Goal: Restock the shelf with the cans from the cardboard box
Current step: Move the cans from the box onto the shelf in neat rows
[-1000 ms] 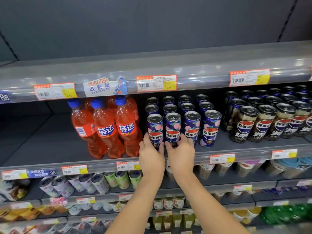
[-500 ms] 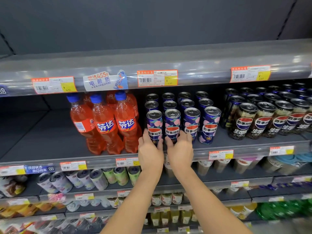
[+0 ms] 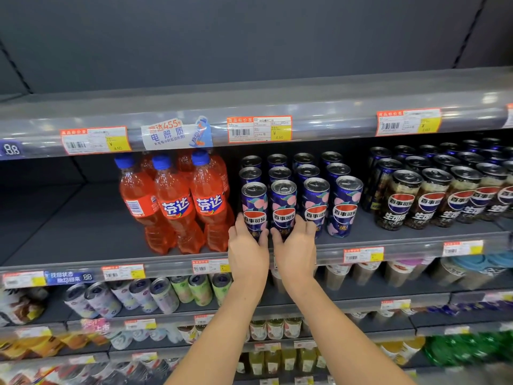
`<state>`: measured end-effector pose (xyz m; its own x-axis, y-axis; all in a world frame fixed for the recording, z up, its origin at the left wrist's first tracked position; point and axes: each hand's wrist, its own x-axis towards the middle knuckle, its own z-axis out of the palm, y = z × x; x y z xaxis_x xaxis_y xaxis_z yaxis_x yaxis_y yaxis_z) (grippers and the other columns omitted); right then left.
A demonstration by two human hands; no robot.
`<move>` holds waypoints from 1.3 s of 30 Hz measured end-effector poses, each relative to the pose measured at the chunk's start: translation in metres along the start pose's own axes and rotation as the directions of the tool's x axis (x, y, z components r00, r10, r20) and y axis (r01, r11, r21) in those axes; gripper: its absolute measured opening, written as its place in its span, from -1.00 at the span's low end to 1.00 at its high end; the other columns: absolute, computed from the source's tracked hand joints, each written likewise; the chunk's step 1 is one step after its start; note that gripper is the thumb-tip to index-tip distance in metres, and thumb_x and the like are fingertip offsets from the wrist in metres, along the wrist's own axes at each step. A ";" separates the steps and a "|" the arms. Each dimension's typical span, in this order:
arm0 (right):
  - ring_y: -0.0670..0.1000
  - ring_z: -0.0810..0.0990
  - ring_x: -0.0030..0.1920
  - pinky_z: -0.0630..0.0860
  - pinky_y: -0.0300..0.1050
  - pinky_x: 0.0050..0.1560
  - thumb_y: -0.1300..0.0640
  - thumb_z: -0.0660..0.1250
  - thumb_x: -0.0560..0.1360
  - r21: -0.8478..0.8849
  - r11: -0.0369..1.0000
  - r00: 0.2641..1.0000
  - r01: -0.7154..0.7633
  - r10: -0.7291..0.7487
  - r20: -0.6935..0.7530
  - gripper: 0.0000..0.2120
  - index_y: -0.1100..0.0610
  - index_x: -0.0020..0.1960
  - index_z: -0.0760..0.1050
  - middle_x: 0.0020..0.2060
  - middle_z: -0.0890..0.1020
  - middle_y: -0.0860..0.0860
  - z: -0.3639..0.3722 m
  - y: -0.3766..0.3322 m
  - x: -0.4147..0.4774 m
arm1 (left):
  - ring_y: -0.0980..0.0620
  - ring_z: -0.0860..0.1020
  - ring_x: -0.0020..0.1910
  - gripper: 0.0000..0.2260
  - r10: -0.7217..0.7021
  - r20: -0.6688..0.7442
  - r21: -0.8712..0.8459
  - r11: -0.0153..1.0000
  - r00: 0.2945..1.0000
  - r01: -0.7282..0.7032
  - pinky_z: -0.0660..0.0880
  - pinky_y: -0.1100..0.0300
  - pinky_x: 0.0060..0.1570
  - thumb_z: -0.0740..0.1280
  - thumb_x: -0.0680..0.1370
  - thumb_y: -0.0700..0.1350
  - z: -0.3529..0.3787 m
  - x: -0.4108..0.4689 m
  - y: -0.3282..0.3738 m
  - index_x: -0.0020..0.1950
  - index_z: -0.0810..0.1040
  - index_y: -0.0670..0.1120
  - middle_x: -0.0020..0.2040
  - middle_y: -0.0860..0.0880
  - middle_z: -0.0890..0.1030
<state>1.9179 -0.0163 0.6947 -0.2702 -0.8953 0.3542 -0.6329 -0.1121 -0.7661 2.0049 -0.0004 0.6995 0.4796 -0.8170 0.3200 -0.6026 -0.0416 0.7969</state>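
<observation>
Slim dark-blue peach cola cans stand in four rows on the grey shelf [image 3: 402,245]. My left hand [image 3: 248,251] grips the base of the front-left can [image 3: 254,202]. Beside it, my right hand [image 3: 295,251] grips the base of the second front can [image 3: 283,201]. Both cans stand upright at the shelf's front edge, next to two more front cans [image 3: 345,201]. The cardboard box is out of sight.
Orange soda bottles [image 3: 172,207] stand just left of the cans, dark cola cans [image 3: 422,198] to the right. The shelf left of the bottles is bare. A shelf rail with price tags [image 3: 259,129] runs overhead. Lower shelves hold more cans and cups.
Both hands stay on the two front cans and have barely moved. The view has tilted up slightly, so the shelf sits lower in frame.
</observation>
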 end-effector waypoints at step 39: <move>0.03 0.55 0.15 0.50 -0.12 0.11 0.02 0.47 0.51 0.132 0.991 0.999 -0.010 0.004 0.051 -0.56 0.18 0.32 0.51 0.16 0.52 0.05 -0.015 0.012 0.003 | -0.20 0.53 0.21 -0.44 0.020 -0.087 0.022 1.000 0.996 -0.019 0.48 0.00 0.11 0.42 0.58 -0.08 0.008 -0.008 0.001 0.52 0.33 -0.15 0.25 -0.18 0.52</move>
<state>1.8983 -0.0142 0.6945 -0.2350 -0.9166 0.3235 -0.5287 -0.1587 -0.8338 1.9958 0.0016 0.6939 0.5212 -0.7643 0.3798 -0.6255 -0.0393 0.7792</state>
